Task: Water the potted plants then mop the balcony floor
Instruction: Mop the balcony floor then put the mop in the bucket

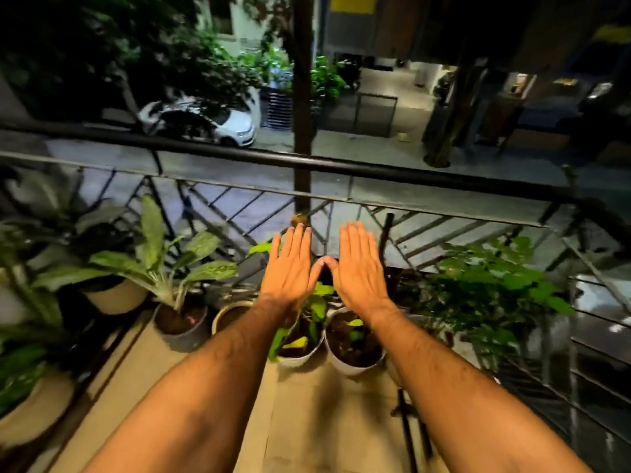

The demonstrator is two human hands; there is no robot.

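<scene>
Both arms are stretched out over the balcony. My left hand (290, 268) and my right hand (358, 268) are flat, palms down, thumbs touching, and hold nothing. Below them a row of potted plants stands along the railing: a grey pot with broad pale leaves (182, 327), a tan-rimmed pot (227, 314) partly hidden by my left forearm, a white pot with green leaves (300, 351) and a white pot of dark soil (353, 351). A leafy bush (491, 285) grows at the right. No watering can or mop is in view.
A black metal railing (341, 167) runs across the view, with a street and a parked white car (218, 124) far below. More potted plants (34, 387) crowd the left edge. The beige balcony floor (324, 421) shows between my forearms. A dark rod (406, 425) lies on it.
</scene>
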